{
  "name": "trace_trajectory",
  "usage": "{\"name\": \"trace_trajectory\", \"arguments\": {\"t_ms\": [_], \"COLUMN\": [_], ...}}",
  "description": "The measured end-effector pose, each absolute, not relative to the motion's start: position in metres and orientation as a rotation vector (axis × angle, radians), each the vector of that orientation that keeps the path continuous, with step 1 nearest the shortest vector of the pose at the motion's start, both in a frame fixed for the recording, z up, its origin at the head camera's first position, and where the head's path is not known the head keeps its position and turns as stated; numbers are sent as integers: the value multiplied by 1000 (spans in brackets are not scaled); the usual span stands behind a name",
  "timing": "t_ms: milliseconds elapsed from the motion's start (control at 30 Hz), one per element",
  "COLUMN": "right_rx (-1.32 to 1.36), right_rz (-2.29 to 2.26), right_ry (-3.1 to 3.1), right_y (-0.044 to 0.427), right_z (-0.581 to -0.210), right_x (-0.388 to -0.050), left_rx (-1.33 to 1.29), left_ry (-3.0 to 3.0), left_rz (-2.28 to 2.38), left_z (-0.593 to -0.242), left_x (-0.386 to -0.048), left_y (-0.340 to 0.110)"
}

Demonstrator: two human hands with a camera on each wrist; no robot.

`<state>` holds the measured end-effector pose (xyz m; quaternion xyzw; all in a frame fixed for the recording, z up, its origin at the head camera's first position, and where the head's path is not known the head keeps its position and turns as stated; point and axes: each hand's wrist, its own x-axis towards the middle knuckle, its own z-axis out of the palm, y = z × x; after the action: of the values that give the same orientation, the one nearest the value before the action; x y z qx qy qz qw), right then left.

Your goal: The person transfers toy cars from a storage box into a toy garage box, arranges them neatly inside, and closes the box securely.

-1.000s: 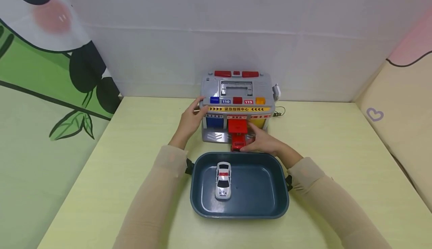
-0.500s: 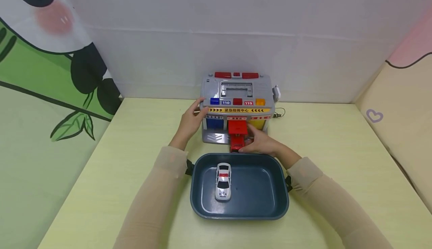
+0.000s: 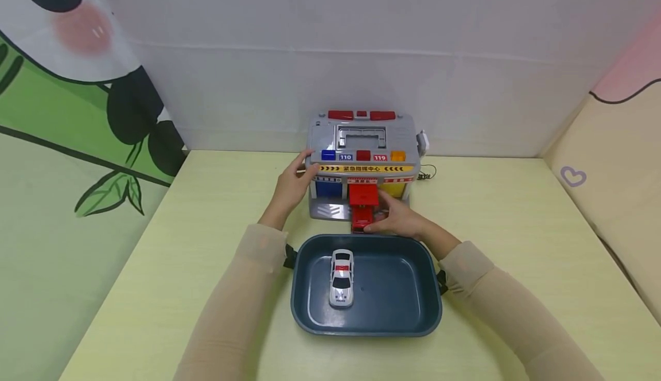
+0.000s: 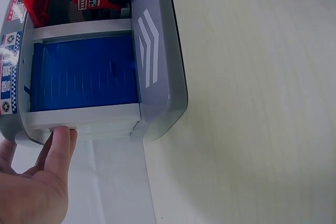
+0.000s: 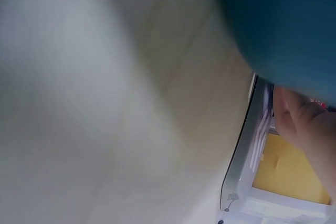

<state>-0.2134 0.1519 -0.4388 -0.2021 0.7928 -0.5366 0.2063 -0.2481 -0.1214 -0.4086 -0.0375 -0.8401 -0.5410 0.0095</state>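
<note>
A grey toy emergency station (image 3: 325, 134) stands at the back of the table in the head view. My left hand (image 3: 290, 189) touches its left side at the roof corner; in the left wrist view, straight fingers (image 4: 60, 150) lie against the wall beside the blue door (image 4: 84, 74). A red toy fire truck (image 3: 362, 217) sits partly out of the middle doorway, under the raised red door (image 3: 364, 194). My right hand (image 3: 403, 218) grips the truck from its right side. Most of the truck is hidden in the right wrist view by the blue tray (image 5: 294, 24).
The dark blue tray's rim (image 3: 368, 334) stands close in front of the station, between the forearms. A white toy police car (image 3: 341, 278) lies in its left half. A thin black cord (image 3: 427, 172) lies right of the station, near a white wall (image 3: 248, 94).
The fire truck and my right hand have shifted slightly to the left, with the truck's front now straighter before the doorway. The left hand holds its place.
</note>
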Motion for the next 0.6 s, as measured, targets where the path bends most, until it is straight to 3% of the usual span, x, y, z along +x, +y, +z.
{"name": "trace_trajectory", "arguments": {"t_ms": [600], "right_rx": [-439], "right_rz": [-1538], "right_ry": [2234], "right_y": [151], "right_z": [-433], "right_x": [-208], "left_rx": [-89], "left_ry": [-2639], "left_rz": [-1692], "left_z": [-407], "left_x": [-248], "left_y": [-121]}}
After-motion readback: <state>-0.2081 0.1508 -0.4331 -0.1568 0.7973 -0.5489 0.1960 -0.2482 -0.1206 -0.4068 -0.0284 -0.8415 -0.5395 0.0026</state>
